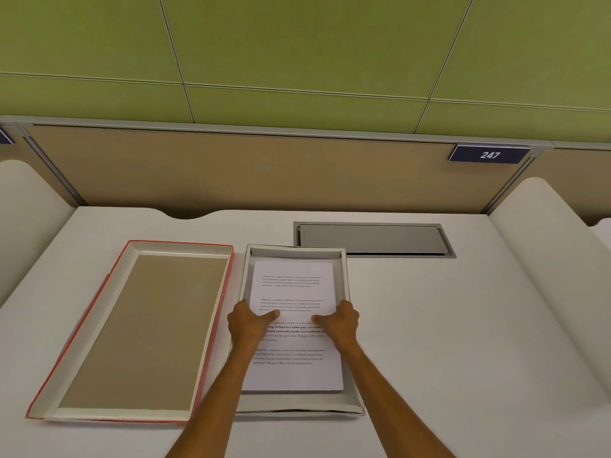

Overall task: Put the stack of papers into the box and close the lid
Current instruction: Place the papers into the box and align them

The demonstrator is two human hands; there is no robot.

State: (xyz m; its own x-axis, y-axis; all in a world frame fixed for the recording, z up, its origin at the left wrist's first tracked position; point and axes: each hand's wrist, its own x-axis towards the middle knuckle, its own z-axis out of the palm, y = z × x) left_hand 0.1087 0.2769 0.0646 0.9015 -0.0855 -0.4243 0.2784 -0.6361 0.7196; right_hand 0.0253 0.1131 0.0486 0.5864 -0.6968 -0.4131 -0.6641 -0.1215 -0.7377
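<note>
A dark blue plaque (489,155) on the partition far ahead and to the right of the hands reads "247" in white. The top sheet of the stack of papers (294,325) carries four short blocks of printed text; the third, between the two thumbs, is partly bold, and "strong community bonds, local traditions" can be made out, with "peaceful, close-knit" in the lighter lines. The rest is too small to read surely.

The stack lies inside the open grey box (347,282) on the white desk (463,325), its near edge short of the box's near wall. The left hand (246,325) grips the stack's left edge, thumb laid flat on the page and fingers hidden beneath. The right hand (340,322) mirrors it on the right edge, thumb pointing inward. Both forearms reach in from below, converging on the box.

Just left of the left hand the red-edged lid (132,328) lies upturned, brown inside showing. Beyond the right hand sits a grey cable hatch (373,239).
</note>
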